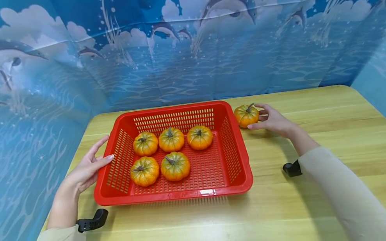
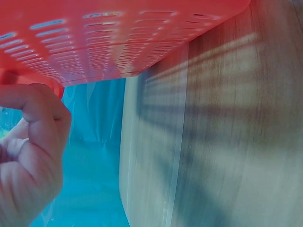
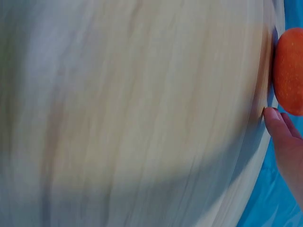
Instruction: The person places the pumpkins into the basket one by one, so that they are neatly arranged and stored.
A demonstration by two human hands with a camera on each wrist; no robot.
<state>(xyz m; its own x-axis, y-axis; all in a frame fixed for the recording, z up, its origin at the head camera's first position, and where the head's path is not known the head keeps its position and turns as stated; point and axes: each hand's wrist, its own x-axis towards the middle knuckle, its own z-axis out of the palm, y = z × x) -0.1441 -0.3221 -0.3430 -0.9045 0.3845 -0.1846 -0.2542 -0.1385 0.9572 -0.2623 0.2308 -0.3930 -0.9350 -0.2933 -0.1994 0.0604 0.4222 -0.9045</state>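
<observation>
A red plastic basket with slotted walls holds several small orange-green pumpkins with brown stems. At its left side, my left hand grips the rim, thumb on top. The left wrist view shows the curled fingers by the rim and the outside of the basket wall. Just beyond the basket's right wall sits another pumpkin. Around its right side, my right hand has thumb and fingers spread. In the right wrist view the thumb tip is slightly apart from that pumpkin.
The basket stands on a light wooden table. A blue curtain printed with dolphins and waves hangs right behind the table's back edge and along both sides. Black wrist cameras are strapped at both cuffs.
</observation>
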